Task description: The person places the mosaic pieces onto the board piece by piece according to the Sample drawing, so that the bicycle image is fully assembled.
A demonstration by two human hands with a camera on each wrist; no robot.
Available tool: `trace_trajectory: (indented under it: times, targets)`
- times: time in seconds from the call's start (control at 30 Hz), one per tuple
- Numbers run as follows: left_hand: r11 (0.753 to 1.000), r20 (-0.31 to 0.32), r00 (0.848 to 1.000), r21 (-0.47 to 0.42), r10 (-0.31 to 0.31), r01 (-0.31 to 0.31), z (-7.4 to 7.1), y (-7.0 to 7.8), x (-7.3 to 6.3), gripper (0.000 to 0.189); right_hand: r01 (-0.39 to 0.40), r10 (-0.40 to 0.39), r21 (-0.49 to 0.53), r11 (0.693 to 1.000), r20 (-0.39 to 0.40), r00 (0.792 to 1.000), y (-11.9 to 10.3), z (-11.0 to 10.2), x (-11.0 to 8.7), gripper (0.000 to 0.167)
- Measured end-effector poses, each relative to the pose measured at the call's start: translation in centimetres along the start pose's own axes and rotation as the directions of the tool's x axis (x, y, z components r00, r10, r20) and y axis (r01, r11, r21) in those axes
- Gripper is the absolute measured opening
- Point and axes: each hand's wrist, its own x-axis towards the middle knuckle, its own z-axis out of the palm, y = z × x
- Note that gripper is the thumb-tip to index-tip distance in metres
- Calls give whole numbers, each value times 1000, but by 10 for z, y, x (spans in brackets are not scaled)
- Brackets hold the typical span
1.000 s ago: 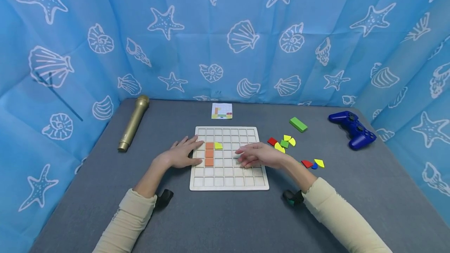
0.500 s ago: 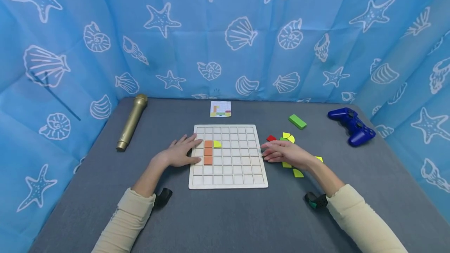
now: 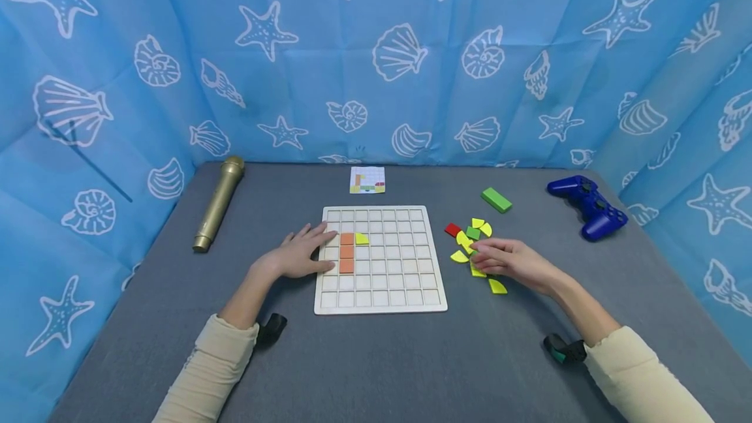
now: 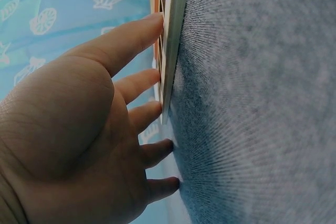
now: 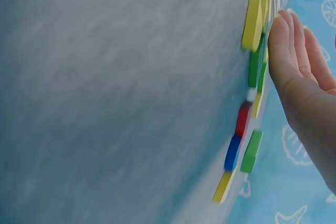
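Note:
A pale gridded board (image 3: 390, 282) lies on the grey table. Several orange squares (image 3: 347, 253) form a column on it, and a yellow piece (image 3: 361, 239) with one rounded corner sits to the right of the top square. My left hand (image 3: 296, 254), fingers spread, rests at the board's left edge; in the left wrist view the thumb (image 4: 139, 32) touches its rim. Over a loose cluster of yellow pieces (image 3: 460, 256) right of the board is my right hand (image 3: 517, 265). Its fingers look fairly straight in the right wrist view, and some pieces are hidden beneath it.
Near the cluster lie a red piece (image 3: 452, 230) and a green square (image 3: 472, 233). Farther back are a green block (image 3: 496, 200) and a blue game controller (image 3: 587, 207). A small pattern card (image 3: 367, 180) lies behind the board. At the left is a gold microphone (image 3: 219, 204).
My right hand has moved right, from above the board to over the loose pieces. My left hand has stayed at the board's left edge. The head view has shifted slightly.

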Motion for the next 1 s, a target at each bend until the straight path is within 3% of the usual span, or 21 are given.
trace_trajectory:
  times: [0.33,0.47,0.57,0.77,1.0]
  targets:
    - [1000,0,1000,4,-7,7,1,-2,2,71,14,-15,-77,997,-14,1000,11,-12,-21,55]
    - [1000,-2,1000,9,-10,10,1,-3,3,71,55,-57,-159,986,-10,998,15,-12,-26,51]
    - [1000,-3,1000,8,-11,11,0,-2,3,71,121,-123,-241,963,9,992,19,-10,-28,47]
    - [1000,5,1000,7,-10,10,0,1,2,71,265,-262,-388,883,62,963,27,-5,-27,49]
    - [1000,4,1000,1,-7,7,0,2,1,71,260,-263,-470,843,60,963,28,-4,-27,44]
